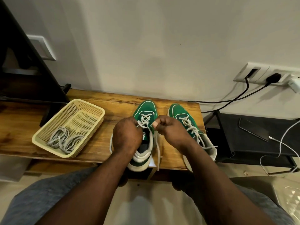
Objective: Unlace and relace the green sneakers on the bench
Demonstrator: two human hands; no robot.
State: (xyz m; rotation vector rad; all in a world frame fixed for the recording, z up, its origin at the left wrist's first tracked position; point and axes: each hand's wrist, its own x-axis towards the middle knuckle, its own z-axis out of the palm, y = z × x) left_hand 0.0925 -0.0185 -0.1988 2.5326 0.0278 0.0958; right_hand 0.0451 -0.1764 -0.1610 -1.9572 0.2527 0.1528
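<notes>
Currently the left sneaker and the right sneaker, both green with white trim, stand side by side on the wooden desk. Their toes point at the wall and their heels sit at the front edge.

Both hands work over the left sneaker. The left hand has its fingers curled in and pinches the pale grey lace at the upper eyelets. The right hand is closed almost to a fist, with thumb and forefinger nipping the other strand of the same lace. From that hand the lace end hangs down between the two sneakers and past the front edge of the desk. Another stretch of lace loops out beside the shoe, near the left wrist. The lace crosses the lower eyelets; the ones under the hands are hidden.

The right sneaker is laced, its loose ends draped over its outer side, and the right forearm passes above its heel.

A cream plastic basket sits on the desk to the left, apart from the sneakers, holding a bundle of grey spare laces.

To the right, a lower black stand carries a dark phone with a white cable plugged into it. Black cords run up to the wall socket. Grey-blue fabric covers the person's knees at the bottom.
</notes>
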